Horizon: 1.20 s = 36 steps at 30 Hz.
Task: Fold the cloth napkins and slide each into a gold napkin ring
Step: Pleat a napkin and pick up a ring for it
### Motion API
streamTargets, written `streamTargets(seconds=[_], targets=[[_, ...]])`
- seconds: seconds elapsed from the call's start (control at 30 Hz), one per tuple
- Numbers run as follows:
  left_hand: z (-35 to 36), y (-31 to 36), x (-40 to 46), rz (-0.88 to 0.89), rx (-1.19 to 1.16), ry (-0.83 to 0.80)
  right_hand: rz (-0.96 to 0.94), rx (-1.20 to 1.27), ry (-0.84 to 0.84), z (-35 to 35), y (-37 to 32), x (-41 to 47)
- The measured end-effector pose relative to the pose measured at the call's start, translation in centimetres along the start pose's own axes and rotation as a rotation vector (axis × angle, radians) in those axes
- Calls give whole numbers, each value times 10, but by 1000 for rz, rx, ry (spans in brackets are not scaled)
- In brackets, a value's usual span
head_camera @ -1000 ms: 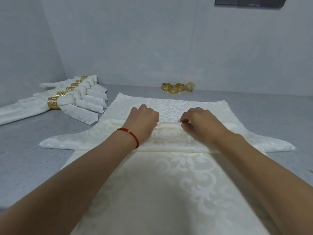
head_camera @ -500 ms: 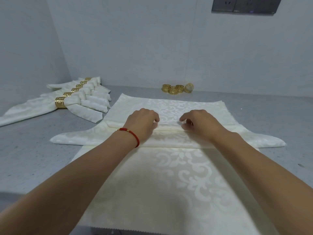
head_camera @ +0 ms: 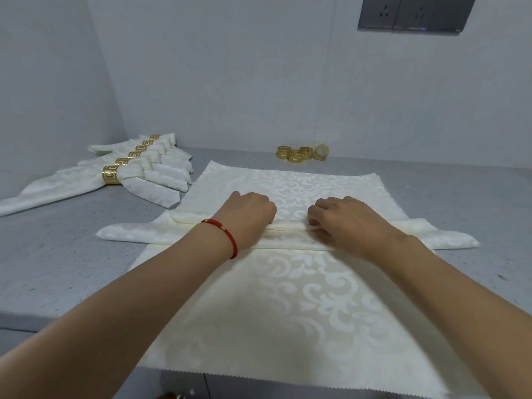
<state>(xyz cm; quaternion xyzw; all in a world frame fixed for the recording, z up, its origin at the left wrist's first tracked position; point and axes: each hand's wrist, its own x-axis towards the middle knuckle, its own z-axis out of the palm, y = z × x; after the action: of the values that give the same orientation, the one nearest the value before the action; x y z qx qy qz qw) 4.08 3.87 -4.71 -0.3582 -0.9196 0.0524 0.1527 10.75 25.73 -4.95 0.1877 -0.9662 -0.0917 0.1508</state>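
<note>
A cream damask napkin (head_camera: 288, 234) lies pleated in a long strip across the middle of the counter, on top of a flat stack of the same cloth (head_camera: 273, 306). My left hand (head_camera: 247, 217), with a red cord at the wrist, pinches the raised pleat at its left. My right hand (head_camera: 342, 220) pinches the same pleat a little to the right. Several loose gold napkin rings (head_camera: 299, 153) sit at the back by the wall.
Several finished napkins in gold rings (head_camera: 126, 171) lie in a row at the back left. The grey counter (head_camera: 57, 254) ends in a front edge at lower left, and the cloth stack hangs over it. Grey wall sockets (head_camera: 411, 12) sit at the upper right.
Both hands have stayed on the pleat, holding it folded down flat on the strip. My head has tilted up, so the wall sockets show more.
</note>
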Motion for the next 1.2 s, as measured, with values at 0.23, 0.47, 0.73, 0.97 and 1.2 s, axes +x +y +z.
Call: streamTargets(seconds=[0.23,0.47,0.73,0.97,1.2], targets=[[4,-2,-4,-222,-395,-7,243,319,-27,11,3,2],[1,6,-16,-84,-128,92,117,70,97,8,-7,-14],[3,13,-42,17,-96,121,-8,-129,67,1,-20,-35],[13,26,-75,-23,-247,245,94,144,166,0,-27,-57],[5,41,-88,-122,-389,278,46,1,87,-7,-30,-59]])
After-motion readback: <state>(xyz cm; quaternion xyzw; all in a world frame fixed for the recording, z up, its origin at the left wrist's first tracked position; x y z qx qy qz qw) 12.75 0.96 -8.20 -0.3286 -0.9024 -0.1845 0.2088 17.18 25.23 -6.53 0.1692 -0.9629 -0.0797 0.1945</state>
